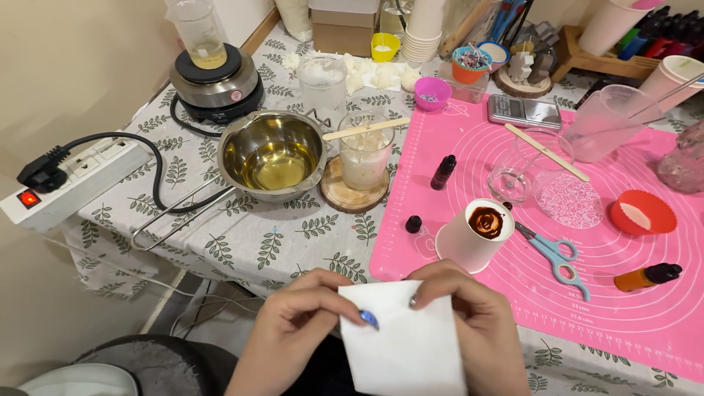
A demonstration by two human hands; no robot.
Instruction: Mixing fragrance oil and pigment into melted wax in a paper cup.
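White paper, a soft square sheet (407,341), sits low at the near edge of the counter (242,242), held up between both hands. Her left hand (293,330) curls around the sheet's left edge, thumb pressed onto the front face with its blue-painted nail showing, fingers tucked behind. Her right hand (477,323) closes on the upper right corner, fingertips bent over the top edge (so both hands are pinched shut on the sheet, neither spread).

Just beyond the knuckles stands a white paper cup (475,235) with dark brown liquid inside, at the near left corner of a pink silicone mat (631,308). Blue-handled scissors (554,253) lie just beside that cup on the right. A small black cap (413,224) rests at the mat's left border.

Further left, a steel bowl of yellow liquid (273,155) stands well apart from the hands, next to a glass jar on a wooden coaster (363,158). Open leaf-print cloth lies between the bowl and the hands; the mat's near right stretch is also bare.
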